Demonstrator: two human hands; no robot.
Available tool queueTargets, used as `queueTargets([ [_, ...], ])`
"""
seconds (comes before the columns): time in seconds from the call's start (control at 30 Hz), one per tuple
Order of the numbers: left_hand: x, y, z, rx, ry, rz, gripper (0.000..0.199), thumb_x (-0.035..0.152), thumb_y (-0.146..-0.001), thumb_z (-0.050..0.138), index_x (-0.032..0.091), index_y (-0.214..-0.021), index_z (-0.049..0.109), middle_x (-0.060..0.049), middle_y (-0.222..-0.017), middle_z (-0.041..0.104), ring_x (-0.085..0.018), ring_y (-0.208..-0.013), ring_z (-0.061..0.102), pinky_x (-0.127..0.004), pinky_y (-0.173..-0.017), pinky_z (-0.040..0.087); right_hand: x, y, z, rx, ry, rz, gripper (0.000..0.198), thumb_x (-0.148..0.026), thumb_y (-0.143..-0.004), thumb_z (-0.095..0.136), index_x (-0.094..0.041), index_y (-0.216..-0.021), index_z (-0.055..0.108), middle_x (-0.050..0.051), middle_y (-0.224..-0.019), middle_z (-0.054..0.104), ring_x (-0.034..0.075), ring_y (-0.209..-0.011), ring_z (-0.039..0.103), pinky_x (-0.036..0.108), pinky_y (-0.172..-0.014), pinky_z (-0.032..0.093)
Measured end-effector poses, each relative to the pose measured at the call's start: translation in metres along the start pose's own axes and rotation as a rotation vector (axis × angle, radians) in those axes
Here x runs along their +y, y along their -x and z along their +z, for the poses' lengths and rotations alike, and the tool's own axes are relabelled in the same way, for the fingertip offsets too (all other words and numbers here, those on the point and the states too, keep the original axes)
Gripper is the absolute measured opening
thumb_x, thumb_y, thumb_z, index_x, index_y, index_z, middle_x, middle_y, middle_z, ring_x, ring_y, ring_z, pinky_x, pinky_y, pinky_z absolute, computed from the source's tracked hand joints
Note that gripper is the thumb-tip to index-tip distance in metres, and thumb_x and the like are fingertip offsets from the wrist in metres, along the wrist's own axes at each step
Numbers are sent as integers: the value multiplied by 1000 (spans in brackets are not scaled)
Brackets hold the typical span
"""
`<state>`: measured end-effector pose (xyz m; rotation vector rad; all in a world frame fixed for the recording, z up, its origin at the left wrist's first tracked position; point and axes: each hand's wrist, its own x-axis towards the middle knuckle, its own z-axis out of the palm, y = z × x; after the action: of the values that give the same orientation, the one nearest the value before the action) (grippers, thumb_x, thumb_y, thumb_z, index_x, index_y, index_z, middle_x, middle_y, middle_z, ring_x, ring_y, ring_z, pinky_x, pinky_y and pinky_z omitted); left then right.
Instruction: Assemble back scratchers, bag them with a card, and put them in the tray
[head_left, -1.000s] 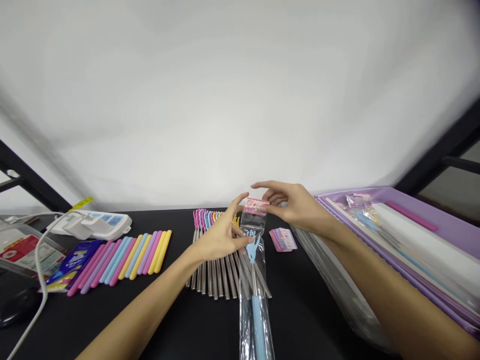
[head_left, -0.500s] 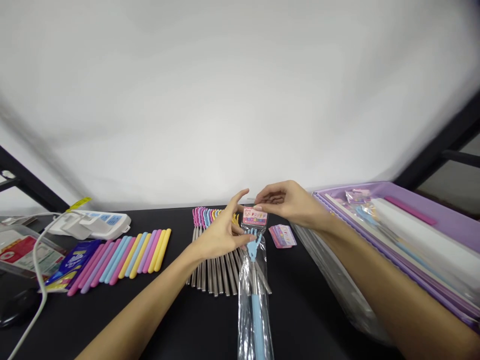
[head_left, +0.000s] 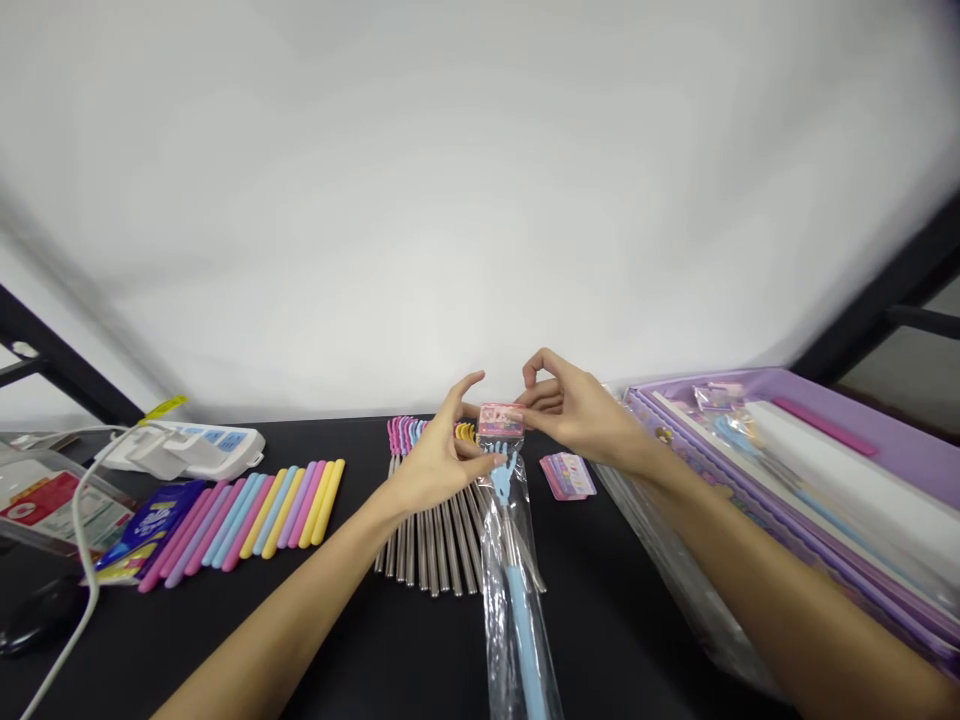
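A clear plastic bag (head_left: 496,600) holds a light blue back scratcher (head_left: 527,630) with a claw-shaped head and a metal shaft. My left hand (head_left: 439,455) grips the bag by the head, thumb in front and fingers partly hidden behind. A pink printed card (head_left: 501,420) shows at the top of the bag. My right hand (head_left: 574,408) pinches the bag's top right edge beside the card, index finger raised and curled. Behind my left hand lie several metal back scratcher rods (head_left: 431,550) with coloured heads. A small stack of printed cards (head_left: 568,476) rests to the right.
Several coloured handle tubes (head_left: 262,510) lie in a row on the left, near a blue packet (head_left: 154,525) and a white power strip (head_left: 217,450). A purple box (head_left: 795,385) with bagged items stands at right, clear plastic bags (head_left: 660,550) beside it. A wall rises behind.
The card in the bag has shifted slightly left and up. My right hand has changed its finger pose, with the index finger lifted, and my left hand keeps its grip.
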<state>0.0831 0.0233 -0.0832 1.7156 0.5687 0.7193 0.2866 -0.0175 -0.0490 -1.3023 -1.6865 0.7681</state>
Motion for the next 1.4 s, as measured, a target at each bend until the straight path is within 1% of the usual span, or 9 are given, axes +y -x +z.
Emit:
queueTargets([
  [0.17,1,-2,-1,59,10,13,87,16,-78,69,40,-146,20,-9,-124,42,-4,-56,61,-25,-57,52,-5,0,2,37,89,52,41,-26,-69,77,-23,-87,40,4,-88,69,20,-81,69,31,-70,56],
  [0.37,21,-20,3,455,26,150,70,22,-78,70,34,-135,31,-8,-127,43,-10,-68,65,-29,-63,59,-29,20,-2,-259,-160,327,36,-41,-79,70,-22,-84,40,2,-69,67,18,-64,66,29,-55,51],
  [0.47,33,-39,19,524,38,152,68,26,-79,70,33,-133,30,-8,-129,42,-12,-75,66,-33,-71,61,-31,34,-18,-161,-219,273,30,-33,-78,71,-21,-85,44,-1,-64,66,14,-57,62,26,-55,48],
  [0.77,23,-89,111,138,-101,122,59,33,-89,58,29,-139,28,-9,-123,42,-10,-74,64,-29,-69,56,19,78,-147,391,191,400,23,-24,-78,69,-19,-94,53,1,-71,66,15,-58,66,26,-59,51],
  [0.87,13,-94,138,5,-164,136,56,30,-88,57,30,-139,32,-9,-124,42,-11,-75,64,-27,-67,54,49,99,-169,423,343,522,25,-24,-77,68,-19,-96,53,1,-68,66,16,-54,66,27,-56,50],
  [1.0,7,-98,157,-108,-203,152,52,29,-88,56,30,-137,37,-9,-124,43,-11,-75,63,-28,-67,54,78,124,-170,298,723,591,16,-24,-75,66,-20,-88,57,3,-70,71,21,-64,67,30,-60,46],
  [1.1,5,-102,163,-136,-223,159,50,28,-87,55,28,-135,40,-9,-122,43,-11,-72,62,-28,-65,53,82,135,-164,252,819,563,11,-26,-70,69,-20,-78,63,7,-84,73,25,-81,67,32,-67,45],
  [1.27,8,-103,155,-151,-279,165,39,27,-87,53,24,-126,49,-7,-110,53,-12,-73,62,-25,-61,51,58,126,-161,215,1018,507,13,-32,-74,66,-20,-71,69,10,-80,71,29,-84,65,35,-69,44],
  [1.4,20,-100,126,-197,-334,147,27,28,-89,49,20,-113,58,-3,-86,61,-15,-73,66,-23,-59,49,22,93,-152,243,943,361,19,-38,-79,62,-21,-75,70,7,-81,72,25,-82,66,33,-69,46],
])
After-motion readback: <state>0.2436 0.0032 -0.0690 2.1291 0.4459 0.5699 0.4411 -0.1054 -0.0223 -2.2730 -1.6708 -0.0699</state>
